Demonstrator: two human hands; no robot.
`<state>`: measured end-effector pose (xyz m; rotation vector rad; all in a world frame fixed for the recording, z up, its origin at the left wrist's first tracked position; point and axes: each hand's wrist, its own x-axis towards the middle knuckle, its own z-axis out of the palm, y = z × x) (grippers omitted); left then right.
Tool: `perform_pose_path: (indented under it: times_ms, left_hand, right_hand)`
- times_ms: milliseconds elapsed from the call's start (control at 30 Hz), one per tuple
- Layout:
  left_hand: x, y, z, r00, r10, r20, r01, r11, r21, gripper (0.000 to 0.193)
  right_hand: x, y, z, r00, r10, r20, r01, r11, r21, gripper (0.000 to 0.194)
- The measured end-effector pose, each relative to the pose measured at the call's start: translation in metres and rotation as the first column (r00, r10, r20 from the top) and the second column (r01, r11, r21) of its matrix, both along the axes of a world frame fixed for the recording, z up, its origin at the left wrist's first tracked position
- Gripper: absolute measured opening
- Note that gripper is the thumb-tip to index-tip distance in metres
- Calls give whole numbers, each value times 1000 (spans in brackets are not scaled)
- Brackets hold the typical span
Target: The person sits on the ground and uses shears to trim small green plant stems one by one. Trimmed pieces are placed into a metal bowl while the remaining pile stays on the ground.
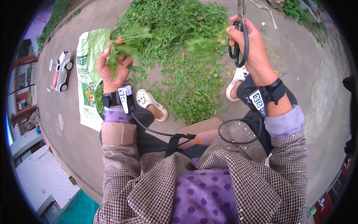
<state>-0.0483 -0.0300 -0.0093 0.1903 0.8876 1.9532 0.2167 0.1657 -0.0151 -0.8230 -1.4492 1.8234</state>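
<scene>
My left hand [116, 65] holds a small bunch of leafy green stems [127, 46], partly blurred, above the edge of the plant heap. In my right hand [250, 47] is a pair of scissors [241, 42] with black handles, its blades pointing away from me; the thumb and a finger also pinch a bit of greenery [226, 29]. A blurred sprig [202, 49] shows between the hands, over the heap. The large heap of cut green plants [173, 22] lies on the concrete ground and spreads towards me between my feet. Under my left wrist, a round container of greens [99, 98] is partly hidden.
A printed green and white plastic sack [89, 112] lies flat on the left. Beyond it stands a white toy ride-on car [63, 70]. My feet wear white clogs [149, 102]. A pale strap [270, 14] lies at the upper right. Cables run from both wrist devices.
</scene>
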Motion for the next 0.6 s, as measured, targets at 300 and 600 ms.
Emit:
perform_pose_path:
  times_ms: [300, 600]
  left_hand:
    - [12, 8, -51, 774, -499, -390, 213, 785, -581, 11]
    - [39, 19, -23, 975, -211, 70, 222, 897, -382, 10]
  right_hand:
    - [0, -3, 1, 995, 100, -19, -102, 986, -129, 32]
    - [-2, -9, 7, 992, 127, 10, -124, 981, -152, 31]
